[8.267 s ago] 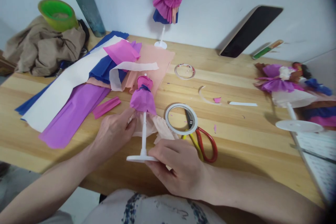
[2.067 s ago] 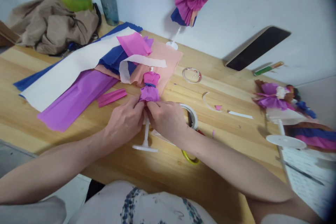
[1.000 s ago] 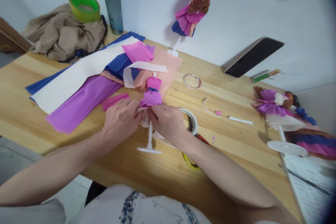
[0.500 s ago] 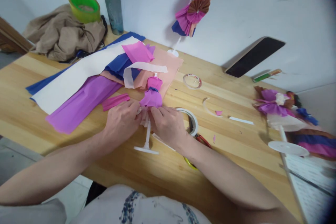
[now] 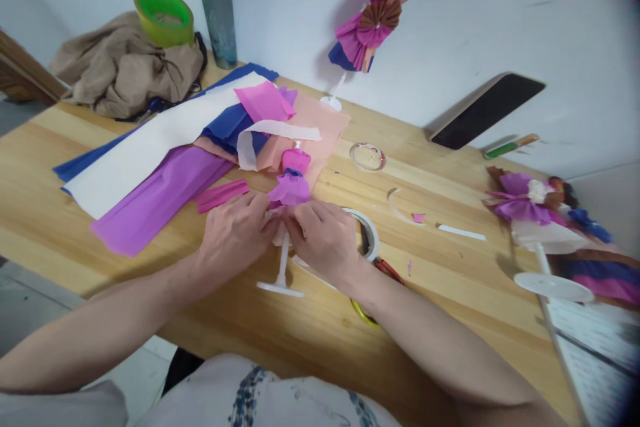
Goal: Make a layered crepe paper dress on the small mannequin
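A miniature dress form (image 5: 281, 270) on a white stand wears a pink bodice, a blue waistband and a purple crepe-paper layer. Below the purple layer hangs a pale pink paper strip (image 5: 277, 232). My left hand (image 5: 237, 227) pinches this strip from the left side of the form. From the right, my right hand (image 5: 323, 233) pinches it too, with fingertips close to the left ones. The strip is partly hidden by my fingers. Beside my right wrist lie a roll of tape (image 5: 369, 233) and scissors (image 5: 364, 312), partly covered by my forearm.
Crepe-paper sheets (image 5: 125, 157) spread over the left side. A tumbler (image 5: 215, 13), a green tape roll (image 5: 164, 17) and a cloth (image 5: 130, 73) stand behind. Decorated forms (image 5: 377, 20) are at the back and right. A phone (image 5: 487, 110) leans on the wall. Paper scraps (image 5: 463, 232) lie right.
My fingers have shifted slightly along the pale pink strip below the purple layer. The whole view has moved a little; the other things stay in place.
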### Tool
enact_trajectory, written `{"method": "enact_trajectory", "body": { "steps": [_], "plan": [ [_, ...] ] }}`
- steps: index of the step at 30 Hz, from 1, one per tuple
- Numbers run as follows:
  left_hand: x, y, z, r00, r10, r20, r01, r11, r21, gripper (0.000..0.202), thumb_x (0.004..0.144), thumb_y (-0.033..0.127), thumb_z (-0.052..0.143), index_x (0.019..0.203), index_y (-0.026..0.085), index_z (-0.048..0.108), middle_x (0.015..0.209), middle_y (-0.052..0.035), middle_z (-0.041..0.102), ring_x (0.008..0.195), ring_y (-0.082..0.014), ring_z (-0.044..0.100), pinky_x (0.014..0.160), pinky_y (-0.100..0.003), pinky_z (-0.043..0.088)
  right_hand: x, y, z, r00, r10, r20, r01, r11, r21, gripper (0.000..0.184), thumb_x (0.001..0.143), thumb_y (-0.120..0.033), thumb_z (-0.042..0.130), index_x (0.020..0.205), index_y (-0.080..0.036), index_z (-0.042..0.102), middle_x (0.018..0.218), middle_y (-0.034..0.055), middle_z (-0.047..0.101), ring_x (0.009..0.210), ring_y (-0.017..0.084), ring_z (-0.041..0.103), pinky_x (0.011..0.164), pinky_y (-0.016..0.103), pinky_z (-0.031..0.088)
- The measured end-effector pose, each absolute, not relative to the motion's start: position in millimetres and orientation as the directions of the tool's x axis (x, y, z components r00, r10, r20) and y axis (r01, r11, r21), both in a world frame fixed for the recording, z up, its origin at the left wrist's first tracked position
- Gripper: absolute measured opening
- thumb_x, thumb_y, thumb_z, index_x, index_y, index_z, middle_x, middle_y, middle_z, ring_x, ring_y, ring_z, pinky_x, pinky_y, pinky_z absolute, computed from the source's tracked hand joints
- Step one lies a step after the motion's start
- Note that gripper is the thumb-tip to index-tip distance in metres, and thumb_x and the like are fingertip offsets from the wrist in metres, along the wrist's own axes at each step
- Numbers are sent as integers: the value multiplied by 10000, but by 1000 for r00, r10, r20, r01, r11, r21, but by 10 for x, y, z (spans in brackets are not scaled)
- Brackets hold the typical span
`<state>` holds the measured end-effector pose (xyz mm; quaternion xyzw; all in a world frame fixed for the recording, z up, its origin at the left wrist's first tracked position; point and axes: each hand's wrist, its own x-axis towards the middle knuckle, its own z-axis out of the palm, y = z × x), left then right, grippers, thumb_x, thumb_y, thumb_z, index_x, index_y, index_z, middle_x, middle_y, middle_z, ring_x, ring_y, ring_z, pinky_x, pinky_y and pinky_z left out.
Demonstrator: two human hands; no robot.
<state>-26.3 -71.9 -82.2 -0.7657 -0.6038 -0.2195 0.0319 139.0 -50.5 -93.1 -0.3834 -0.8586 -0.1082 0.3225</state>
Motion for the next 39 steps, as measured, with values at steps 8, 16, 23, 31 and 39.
{"method": "enact_trajectory", "body": {
  "steps": [8, 16, 23, 31, 39],
  "plan": [
    [-258, -743, -676, 127, 932, 340, 923, -237, 305, 243, 850, 379, 534, 702, 186, 526, 634, -16, 586, 580, -179, 587, 475, -277, 321, 1404, -381, -930, -450, 583, 677, 735, 672, -90, 192, 923, -208, 490, 766, -186, 599, 614, 10, 606, 571, 156, 529, 570, 279, 349],
    [-242, -671, -715, 195, 866, 461, 922, -322, 216, 92, 825, 202, 584, 894, 201, 646, 929, -36, 677, 800, -190, 649, 523, -255, 403, 1399, -378, -913, -425, 590, 687, 713, 685, -148, 224, 903, -151, 482, 716, -190, 598, 606, 10, 613, 558, 138, 514, 554, 267, 345],
    [-252, -592, -802, 226, 813, 536, 886, -400, 233, 220, 895, 165, 500, 744, 160, 660, 857, -63, 688, 755, -177, 641, 583, -256, 462, 1407, -378, -934, -465, 596, 654, 720, 685, -113, 236, 874, -149, 494, 652, -187, 563, 576, 5, 558, 544, 135, 452, 549, 269, 317],
    [-290, -567, -723, 125, 907, 403, 755, -350, 554, 162, 835, 119, 550, 756, 180, 678, 810, -26, 675, 712, -138, 625, 635, -239, 478, 1405, -384, -955, -490, 601, 632, 727, 681, -83, 232, 860, -130, 501, 639, -185, 550, 581, 4, 555, 543, 135, 433, 562, 278, 307],
    [-286, -518, -694, 31, 960, 279, 649, -231, 725, 119, 780, 125, 590, 709, 181, 667, 708, 3, 668, 664, -130, 594, 626, -245, 439, 1387, -390, -948, -490, 595, 637, 732, 678, -69, 233, 843, -100, 503, 633, -182, 562, 568, 2, 549, 538, 130, 426, 555, 278, 284]
  ]
}}
